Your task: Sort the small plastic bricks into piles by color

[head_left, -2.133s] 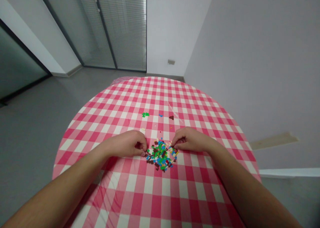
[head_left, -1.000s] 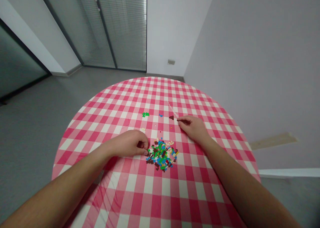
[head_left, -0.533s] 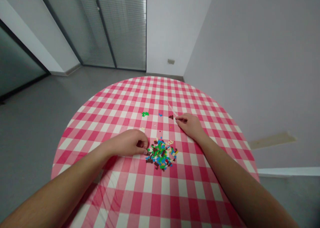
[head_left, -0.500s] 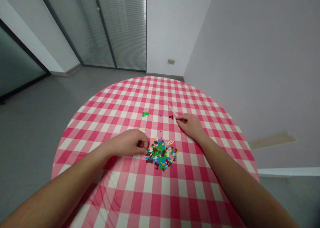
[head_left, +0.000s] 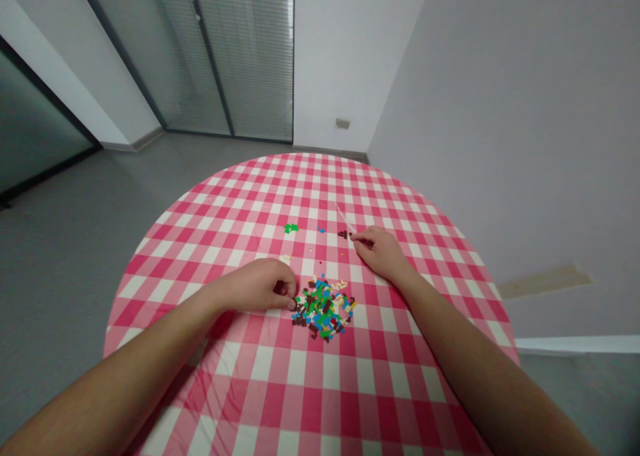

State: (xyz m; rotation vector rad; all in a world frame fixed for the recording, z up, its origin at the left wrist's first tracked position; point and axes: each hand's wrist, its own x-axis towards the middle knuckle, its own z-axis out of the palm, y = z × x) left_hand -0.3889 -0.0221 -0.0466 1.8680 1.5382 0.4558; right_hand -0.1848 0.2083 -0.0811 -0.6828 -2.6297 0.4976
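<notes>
My right hand [head_left: 383, 249] stretches across a red-and-white checked tablecloth [head_left: 280, 383] beside a small group of brown bricks [head_left: 343, 235], having left the edge of the mixed brick pile [head_left: 323, 309] about two seconds ago. A dark brick [head_left: 351, 235] pinched there a moment ago now shows just past my fingertips, which are drawn close together; at this size I cannot tell whether they have let it go. To my reading, that puts one more dark brick out of the heap and next to its likes. My left hand [head_left: 260, 285] has stayed at the pile's left edge, thumb and forefinger nearly meeting, though whether they grip a brick I cannot tell. Green bricks [head_left: 291, 228] and blue bricks [head_left: 321, 230] lie in separate groups to the left of the brown.
</notes>
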